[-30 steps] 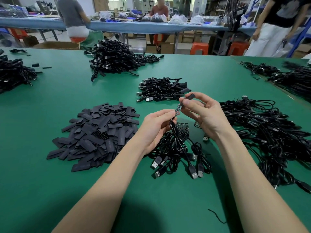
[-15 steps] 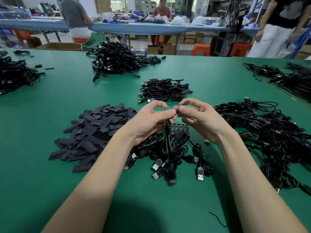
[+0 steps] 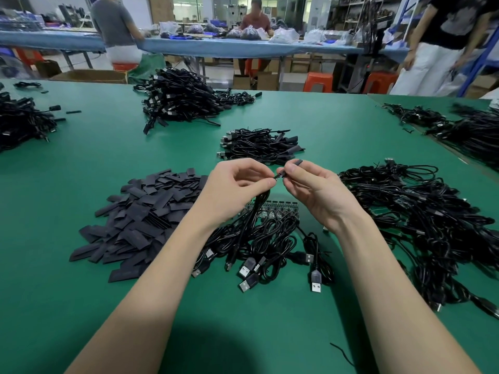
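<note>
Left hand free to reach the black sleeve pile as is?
Likely yes: the sleeve pile lies right beside the left hand, nothing between, though that hand is pinching a cable.

Far cable heap (image 3: 181, 99), orange stool (image 3: 318, 81), cardboard box (image 3: 89, 76), blue bench (image 3: 243, 48)

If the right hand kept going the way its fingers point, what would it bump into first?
Most likely the left hand, whose fingertips pinch a thin black cable just ahead of the right hand's small black sleeve; depth is unclear.

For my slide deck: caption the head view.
Left hand pinches a cable, right hand pinches a black sleeve at its end.
</note>
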The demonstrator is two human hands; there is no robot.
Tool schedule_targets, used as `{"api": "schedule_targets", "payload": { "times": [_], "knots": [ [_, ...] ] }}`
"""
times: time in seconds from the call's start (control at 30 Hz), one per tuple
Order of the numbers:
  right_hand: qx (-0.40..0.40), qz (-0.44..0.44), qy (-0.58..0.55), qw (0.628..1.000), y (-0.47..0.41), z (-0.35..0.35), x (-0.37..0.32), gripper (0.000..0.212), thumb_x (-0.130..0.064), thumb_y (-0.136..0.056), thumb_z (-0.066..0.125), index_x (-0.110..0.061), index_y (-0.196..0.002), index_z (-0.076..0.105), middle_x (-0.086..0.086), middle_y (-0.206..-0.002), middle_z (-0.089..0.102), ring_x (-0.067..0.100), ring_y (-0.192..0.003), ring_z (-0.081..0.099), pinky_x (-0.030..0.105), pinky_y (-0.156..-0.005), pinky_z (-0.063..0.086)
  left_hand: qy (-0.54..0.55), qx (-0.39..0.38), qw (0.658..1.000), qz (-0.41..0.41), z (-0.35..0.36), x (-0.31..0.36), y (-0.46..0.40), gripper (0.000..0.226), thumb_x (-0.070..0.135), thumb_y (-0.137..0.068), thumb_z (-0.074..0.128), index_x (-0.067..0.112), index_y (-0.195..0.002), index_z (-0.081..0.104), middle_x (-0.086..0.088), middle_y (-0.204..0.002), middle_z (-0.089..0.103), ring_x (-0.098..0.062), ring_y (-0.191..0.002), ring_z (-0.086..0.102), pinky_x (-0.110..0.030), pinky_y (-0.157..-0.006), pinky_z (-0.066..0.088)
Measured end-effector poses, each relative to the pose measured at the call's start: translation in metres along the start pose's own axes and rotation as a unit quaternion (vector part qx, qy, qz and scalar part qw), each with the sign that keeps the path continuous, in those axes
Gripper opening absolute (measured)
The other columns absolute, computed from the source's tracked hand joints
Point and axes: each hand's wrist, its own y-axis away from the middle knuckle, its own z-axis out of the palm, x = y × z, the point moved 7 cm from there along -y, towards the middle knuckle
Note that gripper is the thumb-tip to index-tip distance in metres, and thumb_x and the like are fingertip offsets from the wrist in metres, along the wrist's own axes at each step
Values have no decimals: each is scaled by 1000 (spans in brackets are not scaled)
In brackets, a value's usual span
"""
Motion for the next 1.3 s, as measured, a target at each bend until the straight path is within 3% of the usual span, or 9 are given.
{"api": "schedule_targets", "payload": {
  "times": [0.2,0.57,0.67,0.77,0.97,1.3],
  "knots": [
    [10,0,2,1000,0,0,3,18,-14,-74,78,-7,-91,74,11,-92,76,12,-81,71,16,-72,57,-25,5,1000,11,2,1,1,7,9,-83,80,13,-89,78,3,-82,77,-15,-80,73,-25,-79,58],
    [-31,10,47,998,0,6,9,23,-16,-75,81,-10,-96,74,8,-92,74,14,-77,68,19,-75,57,4,11,1000,24,0,-1,0,10,12,-81,82,16,-86,75,5,-81,76,-11,-80,73,-19,-73,53],
    [-8,-31,68,997,2,6,5,34,-21,-76,80,-14,-108,70,10,-92,76,14,-74,69,22,-72,57,30,24,999,6,2,-8,1,11,11,-81,82,14,-87,73,7,-80,76,-8,-78,72,-17,-72,53],
    [11,-85,73,994,4,9,1,35,-20,-83,77,-20,-117,68,14,-98,77,19,-84,74,25,-74,58,64,41,997,-20,2,-17,1,10,11,-81,82,11,-87,74,4,-79,76,-7,-76,71,-16,-73,53],
    [55,-107,40,992,3,11,6,21,-10,-88,75,-17,-108,75,15,-101,77,25,-91,70,28,-77,60,86,57,994,-41,2,-23,2,12,12,-81,82,6,-88,74,-14,-85,77,-15,-79,71,-22,-79,54],
    [46,-81,-8,996,2,9,9,19,-8,-87,74,-14,-106,74,14,-96,76,20,-81,72,26,-76,59,67,66,995,-25,3,-16,3,7,12,-81,82,12,-85,75,-6,-80,76,-15,-76,71,-23,-77,58]
  ]
}}
